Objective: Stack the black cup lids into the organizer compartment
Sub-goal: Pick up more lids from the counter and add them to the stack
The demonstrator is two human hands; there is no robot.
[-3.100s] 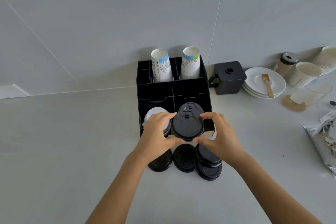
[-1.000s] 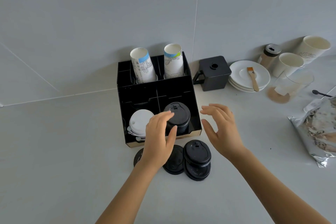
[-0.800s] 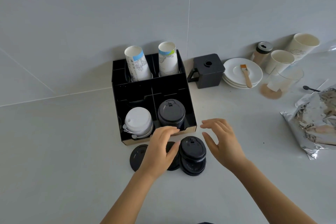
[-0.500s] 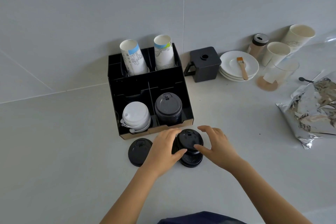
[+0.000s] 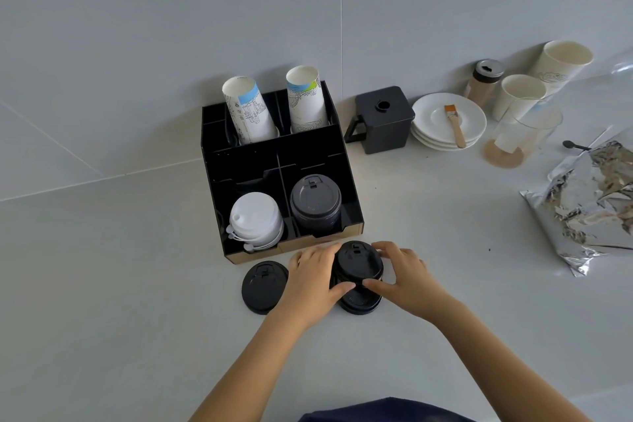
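Left hand (image 5: pixel 313 279) and right hand (image 5: pixel 406 276) cupped around small pile of black lids (image 5: pixel 358 271) on desk (image 5: pixel 120 319), fingers closed on rims from both sides, likely to lift pile square. Single lid (image 5: pixel 263 286) flat alongside. Organizer (image 5: pixel 342 161) front-right compartment holds black stack (image 5: pixel 315 204). Thin moulded plastic, domed, nesting.

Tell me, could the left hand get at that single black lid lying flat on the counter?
Probably yes. The single lid lies uncovered just beside the left hand, with nothing between them, but that hand is now gripping the lid pile together with the right hand.
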